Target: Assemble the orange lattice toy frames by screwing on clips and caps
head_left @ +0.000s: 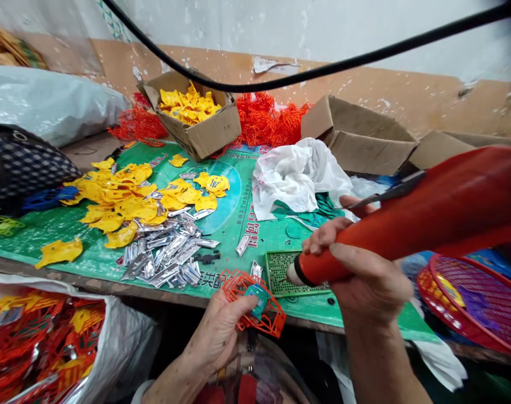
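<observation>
My left hand (222, 322) is closed on an orange plastic lattice frame (274, 322), with a teal piece (259, 297) pressed under the thumb. My right hand (365, 275) is wrapped round a thick red electric screwdriver (407, 213) with a black collar and a pale nose. That nose points down over a shallow green tray (281, 280) of small dark bits, too small to make out. Whether the tip touches them I cannot tell. Left of the tray lie a pile of silvery strips (175, 252) and a heap of yellow plastic pieces (129, 196).
A black cable (281, 84) arcs across the top. Behind stand a cardboard box (213, 132) of yellow pieces and another box (369, 148). White cloth (297, 174) lies mid-table. A red basket (445, 297) is at right, and a white sack (121, 336) of orange frames at lower left.
</observation>
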Motion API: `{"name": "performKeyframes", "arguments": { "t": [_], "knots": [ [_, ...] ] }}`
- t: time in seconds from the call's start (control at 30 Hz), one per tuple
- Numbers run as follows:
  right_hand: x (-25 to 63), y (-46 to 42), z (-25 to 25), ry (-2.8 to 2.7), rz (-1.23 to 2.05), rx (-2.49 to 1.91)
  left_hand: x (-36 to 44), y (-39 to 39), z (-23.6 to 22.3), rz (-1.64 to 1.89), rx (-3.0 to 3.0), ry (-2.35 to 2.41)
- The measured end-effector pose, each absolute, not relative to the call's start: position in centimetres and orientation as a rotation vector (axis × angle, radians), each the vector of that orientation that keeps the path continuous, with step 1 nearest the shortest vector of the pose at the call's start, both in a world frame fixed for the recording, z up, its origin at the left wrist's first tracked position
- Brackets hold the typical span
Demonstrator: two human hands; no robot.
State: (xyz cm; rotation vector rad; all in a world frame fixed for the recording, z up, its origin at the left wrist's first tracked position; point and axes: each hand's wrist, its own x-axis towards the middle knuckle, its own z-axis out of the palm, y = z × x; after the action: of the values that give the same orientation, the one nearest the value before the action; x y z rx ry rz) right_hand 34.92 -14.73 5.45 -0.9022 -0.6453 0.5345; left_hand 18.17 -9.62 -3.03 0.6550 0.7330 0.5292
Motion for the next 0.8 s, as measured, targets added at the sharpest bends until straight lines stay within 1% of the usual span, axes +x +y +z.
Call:
{"name": "performKeyframes", "arguments": {
  "t": [0.2, 0.8],
  "knots": [
    [32.9, -15.6, 5.9, -0.702, 0.649, -0.813, 18.0, -9.4, -3.6, 0.517, 0.645, 0.709],
    [32.6, -15.5, 5.0, -0.729, 0.649, -0.837, 18.3, -9.5, -3.2, 0.533, 0.647, 0.726]
  ]
}}
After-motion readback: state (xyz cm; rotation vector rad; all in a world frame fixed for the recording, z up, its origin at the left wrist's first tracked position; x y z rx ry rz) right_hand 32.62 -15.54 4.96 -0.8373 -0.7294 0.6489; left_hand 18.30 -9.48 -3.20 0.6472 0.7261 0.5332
